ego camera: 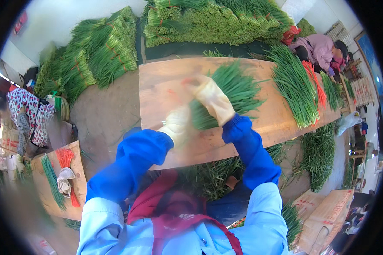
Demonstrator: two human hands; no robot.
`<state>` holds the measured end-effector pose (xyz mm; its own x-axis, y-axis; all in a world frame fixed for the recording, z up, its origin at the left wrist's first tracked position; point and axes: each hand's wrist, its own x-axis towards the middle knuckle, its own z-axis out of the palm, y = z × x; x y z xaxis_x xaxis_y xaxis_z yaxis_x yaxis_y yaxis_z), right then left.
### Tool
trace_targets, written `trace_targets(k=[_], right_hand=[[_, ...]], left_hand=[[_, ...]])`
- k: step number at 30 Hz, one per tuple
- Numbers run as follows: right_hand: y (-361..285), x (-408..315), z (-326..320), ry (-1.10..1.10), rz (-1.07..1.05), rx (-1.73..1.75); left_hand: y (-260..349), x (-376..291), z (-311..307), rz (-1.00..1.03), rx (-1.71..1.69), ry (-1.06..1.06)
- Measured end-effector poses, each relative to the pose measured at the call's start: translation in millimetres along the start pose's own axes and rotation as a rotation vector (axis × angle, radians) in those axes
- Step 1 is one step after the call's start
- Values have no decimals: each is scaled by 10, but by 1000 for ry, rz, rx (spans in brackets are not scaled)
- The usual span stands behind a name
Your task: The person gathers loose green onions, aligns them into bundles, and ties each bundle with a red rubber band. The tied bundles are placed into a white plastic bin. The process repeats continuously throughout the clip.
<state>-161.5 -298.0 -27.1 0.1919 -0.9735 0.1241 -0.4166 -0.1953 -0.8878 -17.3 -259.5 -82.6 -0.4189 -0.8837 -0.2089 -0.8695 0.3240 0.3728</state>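
Observation:
Before me a wooden board [166, 159] carries a loose spread of long green leafy stalks, likely garlic chives [239, 87]. My right hand [202, 87], in a cream glove, is raised over the board at the left side of this spread, with a blurred red strip at its fingertips. My left hand [178, 124], gloved too, is blurred just below and left of it; its fingers cannot be made out. More leaves [201, 114] lie between my hands. Farther right on the board rest a larger pile of chives [293, 86] and red ties [316, 83].
Tied green bundles are stacked at the back left [111, 47] and along the back wall [207, 25]. A co-worker in pink [317, 51] bends at the upper right; another in a spotted top [32, 111] is at left. Leaf trimmings [210, 178] and cardboard boxes [325, 220] lie nearer me.

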Motion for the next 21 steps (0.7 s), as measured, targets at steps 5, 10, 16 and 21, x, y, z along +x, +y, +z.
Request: trace_targets(k=[5,10,16,21], right_hand=[[317,600,205,-266,16,-325],[508,943,290,-581,86,-502],[547,1161,367,-720,137,-473],[587,1134,417,-697,168,-518]], left_hand=[[166,34,-63,-165,226,-55],[119,51,17,-127,168,33],[86,44,110,-122,188,173],[90,59,137,-119,177,164]])
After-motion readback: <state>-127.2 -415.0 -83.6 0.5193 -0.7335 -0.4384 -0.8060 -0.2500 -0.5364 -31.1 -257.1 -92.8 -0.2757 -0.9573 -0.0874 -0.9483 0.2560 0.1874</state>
